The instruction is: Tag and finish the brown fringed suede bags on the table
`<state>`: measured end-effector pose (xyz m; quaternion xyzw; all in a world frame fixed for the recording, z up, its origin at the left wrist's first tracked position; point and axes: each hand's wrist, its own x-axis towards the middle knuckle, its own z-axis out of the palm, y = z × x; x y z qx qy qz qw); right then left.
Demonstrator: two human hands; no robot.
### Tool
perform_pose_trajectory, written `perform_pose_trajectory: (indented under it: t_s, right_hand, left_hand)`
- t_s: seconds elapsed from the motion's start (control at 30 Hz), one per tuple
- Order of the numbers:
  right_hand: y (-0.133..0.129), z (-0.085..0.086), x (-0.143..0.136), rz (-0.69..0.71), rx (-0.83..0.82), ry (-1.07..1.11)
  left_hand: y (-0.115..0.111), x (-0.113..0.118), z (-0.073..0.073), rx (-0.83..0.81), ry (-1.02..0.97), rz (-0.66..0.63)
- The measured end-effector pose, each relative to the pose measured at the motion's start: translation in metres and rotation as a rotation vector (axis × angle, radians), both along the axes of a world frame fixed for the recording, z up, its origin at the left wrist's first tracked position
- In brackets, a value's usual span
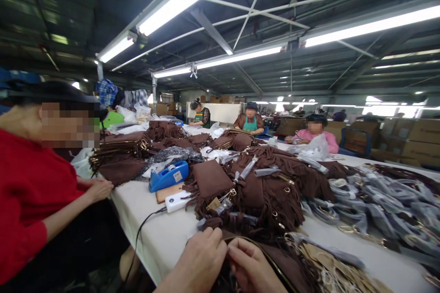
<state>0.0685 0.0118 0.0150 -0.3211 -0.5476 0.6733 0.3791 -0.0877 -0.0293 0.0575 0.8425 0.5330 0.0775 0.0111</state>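
Observation:
A brown fringed bag (275, 256) with a gold zipper along its edge lies at the front of the table, below the pile. My left hand (203, 256) is closed at the bag's near left end, its fingers curled. Close beside it, my right hand (252, 263) pinches with thumb and forefinger at the end of the zipper edge. The fingertips nearly meet, and any small part between them is hidden. Just beyond my hands, more brown fringed bags (211, 176) are heaped with gold clasps and plastic-wrapped pieces.
A blue tape dispenser (169, 176), a phone (170, 192) and a white device (177, 202) with a black cable stand left of the heap. Plastic-wrapped straps (381, 201) and tan tags (326, 256) lie right. A person in a red top (37, 192) sits close on the left.

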Motion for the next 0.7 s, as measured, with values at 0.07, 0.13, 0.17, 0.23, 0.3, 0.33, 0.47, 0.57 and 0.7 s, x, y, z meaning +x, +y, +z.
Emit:
perform_pose_trajectory:
  t_s: [0.07, 0.13, 0.17, 0.23, 0.3, 0.33, 0.47, 0.57, 0.7]
  right_hand:
    - [0.001, 0.005, 0.002, 0.056, -0.119, 0.110]
    - [0.002, 0.009, 0.003, 0.079, -0.115, 0.114]
    - [0.002, 0.011, 0.003, 0.068, -0.062, 0.084]
    - [0.002, 0.013, 0.003, 0.007, 0.126, -0.006]
    - [0.003, 0.012, 0.004, -0.048, 0.281, -0.087]
    - [0.003, 0.011, 0.004, -0.057, 0.306, -0.108]
    - [0.002, 0.004, 0.004, -0.017, 0.213, -0.103]
    - [0.002, 0.006, 0.002, -0.070, 0.257, -0.107]
    - [0.003, 0.014, -0.004, -0.088, 0.446, -0.169]
  left_hand:
    - [-0.005, 0.001, 0.004, -0.056, -0.069, 0.003]
    - [-0.007, 0.001, 0.003, -0.087, -0.298, 0.010]
    - [-0.007, 0.001, 0.001, -0.115, -0.473, 0.028]
    - [-0.004, 0.002, -0.007, -0.223, -0.881, 0.086]
    - [0.002, 0.006, -0.018, -0.375, -1.262, 0.135]
    - [0.006, 0.008, -0.023, -0.440, -1.415, 0.145]
    - [0.014, 0.017, -0.046, -0.510, -1.643, 0.164]
    - [0.014, 0.024, -0.060, -0.512, -1.557, 0.194]
    - [0.014, 0.028, -0.066, -0.518, -1.514, 0.170]
